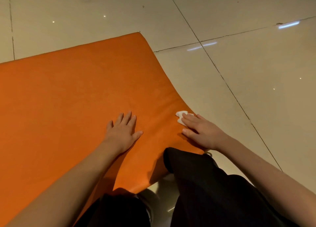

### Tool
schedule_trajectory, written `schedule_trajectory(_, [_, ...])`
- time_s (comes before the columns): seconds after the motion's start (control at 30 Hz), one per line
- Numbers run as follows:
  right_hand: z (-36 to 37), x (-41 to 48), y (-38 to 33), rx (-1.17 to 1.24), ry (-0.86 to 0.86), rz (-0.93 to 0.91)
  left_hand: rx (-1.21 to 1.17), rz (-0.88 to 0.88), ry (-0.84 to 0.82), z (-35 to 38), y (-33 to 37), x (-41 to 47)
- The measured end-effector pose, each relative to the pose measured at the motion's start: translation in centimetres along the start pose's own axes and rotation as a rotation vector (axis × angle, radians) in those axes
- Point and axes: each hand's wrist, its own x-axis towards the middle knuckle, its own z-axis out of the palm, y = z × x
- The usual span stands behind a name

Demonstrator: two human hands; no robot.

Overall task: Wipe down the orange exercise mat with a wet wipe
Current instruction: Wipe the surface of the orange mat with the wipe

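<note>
Fingers (189, 120) of the right hand (201, 132) lie straight and close together, pressed flat on the wet wipe (179, 115). Those of the left hand (123, 132) are straight and slightly spread, palm down on the bare mat (77, 93). Pale glossy floor tiles (256, 72) with dark grout lines fill the far and right sides (small light reflections dot them). On them lies the orange mat, covering the left and middle of the view. Dark trousers (205, 184) show at the bottom, one knee over the mat's near edge. Smallest is the white wet wipe, bunched under the right fingertips just inside the mat's right edge, well apart from the left hand.
</note>
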Motion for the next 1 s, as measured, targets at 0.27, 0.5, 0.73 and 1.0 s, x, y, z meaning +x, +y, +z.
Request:
schedule_trajectory(0.27, [0.5,-2.5,-2.2,0.071,0.135,0.061,-0.048,0.058,-0.109,0.6,0.0,-3.5])
schedule_trajectory(0.5, [1.4,-5.9,-0.7,0.133,0.117,0.157,-0.069,0.053,-0.063,2.0,-0.1,-5.4])
schedule_trajectory(0.73, [7.1,-9.5,-3.6,0.179,0.065,0.034,-0.054,0.049,-0.044,2.7,0.0,-5.8])
schedule_trajectory(1.0, [8.6,-6.8,-4.5,0.217,0.173,0.1,-0.078,0.101,-0.038,2.6,-1.2,-6.1])
